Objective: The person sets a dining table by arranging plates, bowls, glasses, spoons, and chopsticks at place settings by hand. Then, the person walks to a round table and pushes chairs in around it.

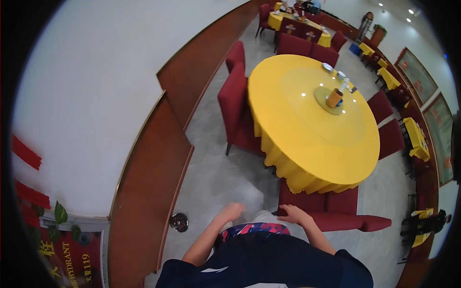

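My left hand (233, 212) hangs in front of my body over the grey floor. It is smeared by motion, and how its fingers lie is hard to make out. My right hand (295, 214) is held out at waist height, fingers loosely bent and apart, with no object visible in it. Nearest to it is a dark red chair (342, 202) beside the round table. Whether the hand touches the chair, I cannot tell. A yellow cloth covers the round table (278, 120). On its glass turntable stands a brown holder (334, 98), with small dishes (327, 67) nearby.
Wood panelling (144, 187) runs along the white wall at left, with a fire hydrant sign (72, 259). A dark round object (179, 222) lies by its foot. Red chairs (235, 105) surround the table. More yellow tables and a person in dark clothes (432, 223) are at right.
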Motion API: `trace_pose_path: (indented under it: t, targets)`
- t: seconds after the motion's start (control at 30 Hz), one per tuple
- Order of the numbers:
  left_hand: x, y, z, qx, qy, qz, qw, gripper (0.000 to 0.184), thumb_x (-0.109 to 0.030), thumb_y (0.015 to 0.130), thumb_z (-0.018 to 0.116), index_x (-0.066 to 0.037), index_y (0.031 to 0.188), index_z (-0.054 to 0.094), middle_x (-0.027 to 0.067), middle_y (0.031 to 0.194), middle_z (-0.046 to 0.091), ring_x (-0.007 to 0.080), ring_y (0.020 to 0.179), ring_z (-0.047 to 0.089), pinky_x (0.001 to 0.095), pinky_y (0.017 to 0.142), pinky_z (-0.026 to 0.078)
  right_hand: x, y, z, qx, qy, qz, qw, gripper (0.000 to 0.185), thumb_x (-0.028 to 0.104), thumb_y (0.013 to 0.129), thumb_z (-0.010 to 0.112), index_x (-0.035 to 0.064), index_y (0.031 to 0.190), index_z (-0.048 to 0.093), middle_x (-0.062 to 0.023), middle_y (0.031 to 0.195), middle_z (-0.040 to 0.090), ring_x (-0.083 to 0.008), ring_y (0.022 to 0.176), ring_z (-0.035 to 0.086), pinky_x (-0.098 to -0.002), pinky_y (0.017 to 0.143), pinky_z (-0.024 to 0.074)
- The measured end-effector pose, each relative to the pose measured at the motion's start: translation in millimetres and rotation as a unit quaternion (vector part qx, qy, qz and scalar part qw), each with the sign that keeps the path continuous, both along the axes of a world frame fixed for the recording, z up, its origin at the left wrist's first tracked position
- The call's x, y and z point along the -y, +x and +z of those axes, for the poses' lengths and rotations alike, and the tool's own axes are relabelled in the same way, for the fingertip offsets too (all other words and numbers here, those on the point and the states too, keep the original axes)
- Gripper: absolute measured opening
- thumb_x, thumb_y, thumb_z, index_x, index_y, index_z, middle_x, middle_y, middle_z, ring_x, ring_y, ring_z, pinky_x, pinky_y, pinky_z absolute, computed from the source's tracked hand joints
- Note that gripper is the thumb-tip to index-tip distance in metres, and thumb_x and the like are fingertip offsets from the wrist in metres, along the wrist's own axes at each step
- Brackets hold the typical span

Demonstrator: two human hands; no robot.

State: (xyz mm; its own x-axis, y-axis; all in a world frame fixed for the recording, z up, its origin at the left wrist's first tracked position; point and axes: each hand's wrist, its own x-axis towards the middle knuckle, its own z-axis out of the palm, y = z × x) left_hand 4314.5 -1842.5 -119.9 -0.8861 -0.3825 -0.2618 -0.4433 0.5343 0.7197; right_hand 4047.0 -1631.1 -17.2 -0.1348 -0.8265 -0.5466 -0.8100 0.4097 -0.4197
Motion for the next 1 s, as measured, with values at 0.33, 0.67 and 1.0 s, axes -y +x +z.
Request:
trace_pose_path:
  t: [0.33, 0.67, 1.0]
  targets:
    - [175, 70, 41, 0.044, -0.028, 0.232, 0.971, 0.035, -0.030, 0.097, 0.049, -0.001, 0.094, 0.069, 0.0253, 0.096, 0.067, 0.0449, 0.094, 0.063, 0.0530, 0.082, 0.050, 221, -11, -21, -0.023, 0.054, 0.048, 0.997, 0.063, 0.050, 0.092, 0.058, 0.0063, 0.138, 0.051, -0.0261, 0.130, 0.056, -0.0415, 0.120, 0.055, -0.0467, 0.103, 0.0452]
    - [371, -50, 96, 0.019, 0.026, 0.153, 0.988, 0.032, -0.026, 0.091, 0.063, -0.002, 0.110, 0.068, 0.0220, 0.097, 0.070, 0.0400, 0.097, 0.066, 0.0479, 0.088, 0.051, 420, -100, -40, 0.024, -0.103, -0.126, 0.986, 0.061, 0.047, 0.093, 0.058, 0.0042, 0.136, 0.052, -0.0283, 0.129, 0.056, -0.0421, 0.121, 0.055, -0.0460, 0.103, 0.0449]
    - [544, -163, 94, -0.036, -0.108, 0.003, 0.994, 0.062, -0.018, 0.082, 0.071, -0.008, 0.140, 0.050, 0.0244, 0.139, 0.053, 0.0389, 0.120, 0.057, 0.0450, 0.100, 0.048, 564, -131, -28, 0.070, -0.123, -0.161, 0.977, 0.085, 0.058, 0.093, 0.053, 0.0032, 0.153, 0.029, -0.0326, 0.144, 0.042, -0.0430, 0.133, 0.046, -0.0441, 0.110, 0.0387]
